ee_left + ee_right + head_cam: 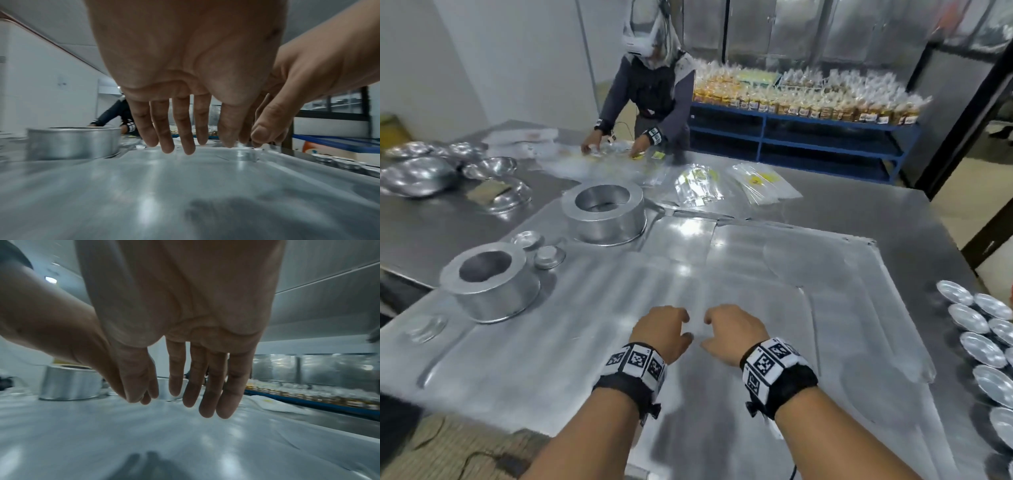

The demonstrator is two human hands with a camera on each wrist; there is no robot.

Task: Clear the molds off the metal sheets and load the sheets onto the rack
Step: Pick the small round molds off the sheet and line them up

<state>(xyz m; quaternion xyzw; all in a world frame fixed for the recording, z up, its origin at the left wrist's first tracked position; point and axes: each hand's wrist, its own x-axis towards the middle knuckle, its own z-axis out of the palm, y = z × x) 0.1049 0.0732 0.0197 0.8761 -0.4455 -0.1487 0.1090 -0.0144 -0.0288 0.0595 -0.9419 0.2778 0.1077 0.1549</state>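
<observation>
Two ring molds [489,281] sit upright at left on shiny, dented sheets [722,267] covering bench [914,219] w/ small molds [976,322] at right edge. Left hand [664,330] & right hand [729,330] hover over sheets, fingers relaxed, holding nothing.

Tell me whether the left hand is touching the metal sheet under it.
Apart. In the left wrist view the left hand hangs open, its fingertips clear above the metal sheet.
</observation>
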